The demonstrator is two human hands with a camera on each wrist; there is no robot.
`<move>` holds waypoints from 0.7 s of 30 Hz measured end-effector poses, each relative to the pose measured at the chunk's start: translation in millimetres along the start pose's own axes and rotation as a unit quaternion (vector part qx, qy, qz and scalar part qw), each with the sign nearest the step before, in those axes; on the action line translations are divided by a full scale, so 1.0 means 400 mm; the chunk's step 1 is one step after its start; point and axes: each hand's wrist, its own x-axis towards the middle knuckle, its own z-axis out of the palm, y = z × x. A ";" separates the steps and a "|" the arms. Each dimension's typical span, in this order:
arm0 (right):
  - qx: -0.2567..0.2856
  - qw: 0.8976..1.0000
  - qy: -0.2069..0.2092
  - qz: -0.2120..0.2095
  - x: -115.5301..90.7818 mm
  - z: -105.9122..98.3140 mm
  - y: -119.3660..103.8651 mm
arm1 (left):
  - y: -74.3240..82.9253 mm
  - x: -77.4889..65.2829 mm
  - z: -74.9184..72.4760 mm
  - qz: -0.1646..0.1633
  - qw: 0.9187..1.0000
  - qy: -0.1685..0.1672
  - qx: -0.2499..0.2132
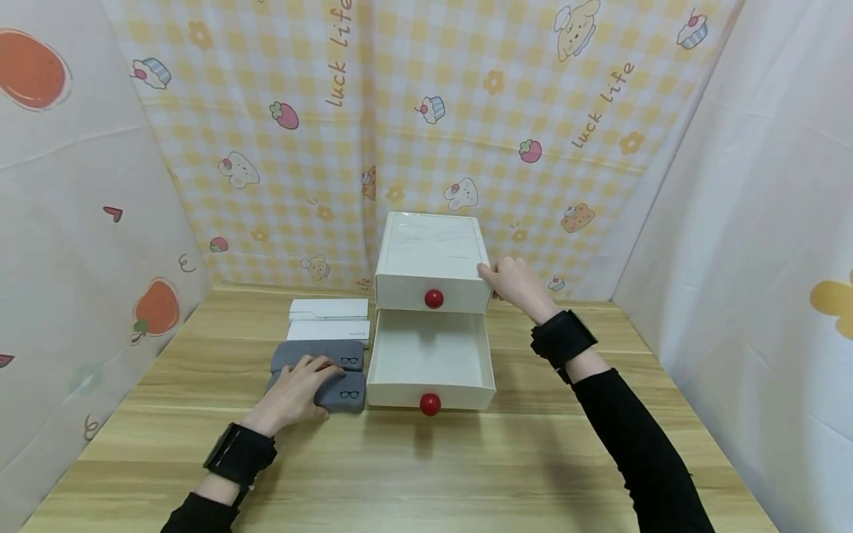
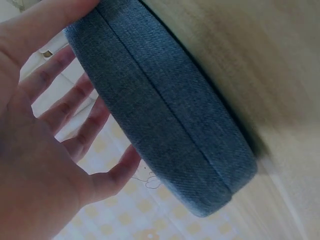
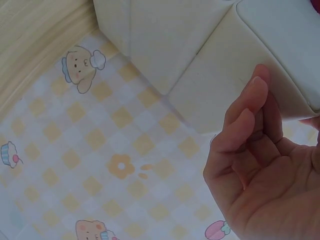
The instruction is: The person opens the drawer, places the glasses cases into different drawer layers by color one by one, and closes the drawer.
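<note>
A white two-tier drawer unit [image 1: 433, 252] stands against the back curtain, its lower drawer [image 1: 429, 348] pulled out by a red round knob [image 1: 430, 404]. My right hand [image 1: 520, 285] holds the unit's upper right edge, thumb on top. In the right wrist view its bent fingers [image 3: 245, 115] lie against the side wall. Left of the drawer, my left hand [image 1: 300, 392] grips the nearer grey-blue glasses case [image 1: 346, 392], fingers across the top and thumb at the near side. The left wrist view shows the cloth-covered case [image 2: 165, 110] between thumb and fingers.
Just behind lies a second grey glasses case [image 1: 293, 354], partly covered by the left fingers. Farther back are two white cases or boxes [image 1: 326, 329]. All rest on the wood-grain table [image 1: 426, 481], with patterned curtains [image 1: 300, 222] on the far side and both flanks.
</note>
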 end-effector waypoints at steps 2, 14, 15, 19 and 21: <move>0.000 1.000 0.003 0.000 0.000 0.001 -0.001 | 0.000 -0.004 0.000 0.005 1.000 0.003 0.004; 0.007 1.000 -0.001 0.002 -0.005 0.002 0.001 | -0.010 -0.012 0.011 0.031 0.999 0.018 -0.011; 0.006 1.000 -0.001 0.002 -0.005 0.003 0.001 | -0.010 -0.012 0.011 0.032 0.999 0.015 -0.015; 0.002 1.000 0.000 0.002 -0.004 0.004 0.001 | -0.011 -0.011 0.014 0.036 0.999 -0.006 -0.019; 0.001 1.000 0.000 0.002 -0.004 0.005 0.002 | -0.011 -0.010 0.014 0.037 0.999 -0.019 -0.015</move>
